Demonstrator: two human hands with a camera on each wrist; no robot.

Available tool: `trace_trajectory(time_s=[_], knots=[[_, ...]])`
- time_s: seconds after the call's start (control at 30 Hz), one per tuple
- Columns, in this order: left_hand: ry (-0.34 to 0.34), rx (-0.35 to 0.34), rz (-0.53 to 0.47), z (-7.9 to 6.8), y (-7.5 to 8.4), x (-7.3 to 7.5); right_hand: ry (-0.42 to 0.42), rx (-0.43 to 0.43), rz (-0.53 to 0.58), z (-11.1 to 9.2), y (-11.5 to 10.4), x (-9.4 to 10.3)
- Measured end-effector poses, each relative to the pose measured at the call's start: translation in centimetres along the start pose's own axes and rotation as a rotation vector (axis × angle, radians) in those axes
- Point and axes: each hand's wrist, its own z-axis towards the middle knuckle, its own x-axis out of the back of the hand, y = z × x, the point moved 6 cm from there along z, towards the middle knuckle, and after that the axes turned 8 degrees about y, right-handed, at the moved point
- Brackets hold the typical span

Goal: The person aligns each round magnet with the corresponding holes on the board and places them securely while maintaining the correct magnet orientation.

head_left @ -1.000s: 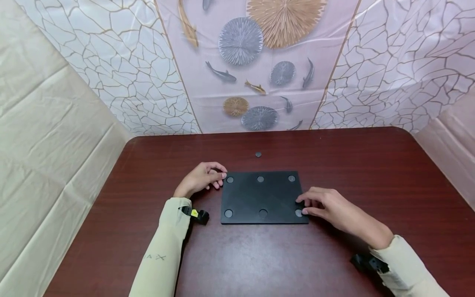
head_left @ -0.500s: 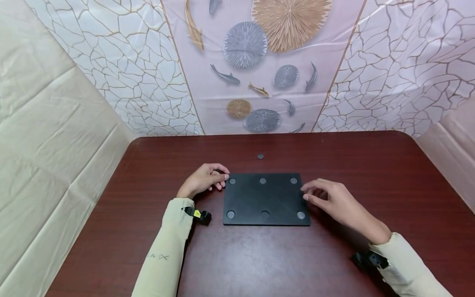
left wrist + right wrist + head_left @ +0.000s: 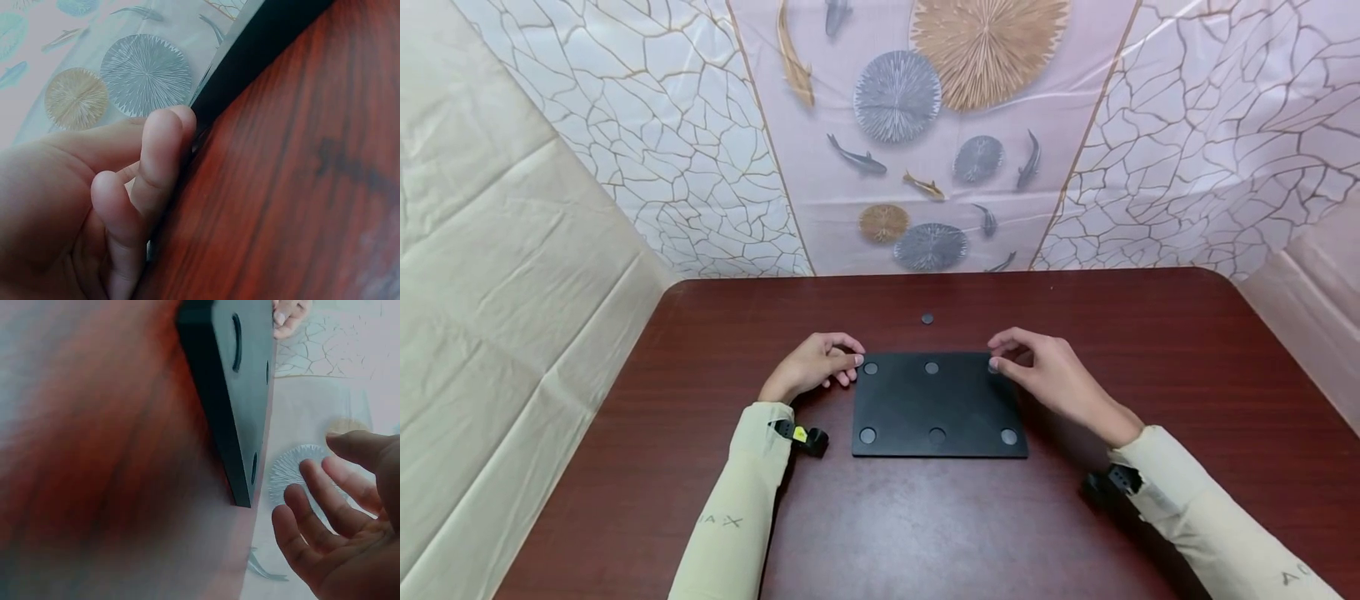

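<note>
A flat black board (image 3: 936,402) lies on the table, with round recesses along its far and near edges. Most show grey discs; the near middle recess (image 3: 937,436) looks darker than the rest. Behind the board lies a loose small dark disc (image 3: 927,319). My left hand (image 3: 812,365) holds the far left corner between thumb and index finger, its other fingers at the side. My right hand (image 3: 1052,375) hovers over the far right corner, fingers loosely bent and apart, partly hiding the disc there. In the right wrist view its fingers (image 3: 315,528) hold nothing.
The dark red wooden table (image 3: 700,500) runs back to a patterned cloth wall (image 3: 895,125). Pale cloth (image 3: 512,333) hangs along the left side, and more hangs at the right. Both wrists wear small black cameras.
My right hand has left the board's near right disc and moved away along the right side to above the far right corner. The left hand stays at its corner.
</note>
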Motion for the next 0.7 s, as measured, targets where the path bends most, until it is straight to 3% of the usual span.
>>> trace_trajectory(time_s=[0.4, 0.7], knots=[[-0.006, 0.005, 0.01, -0.1, 0.0, 0.0, 0.037, -0.033, 0.065, 4.0, 0.1, -1.8], [-0.006, -0.003, 0.001, -0.1, 0.1, 0.0, -0.054, -0.053, 0.031, 5.4, 0.5, -3.5]])
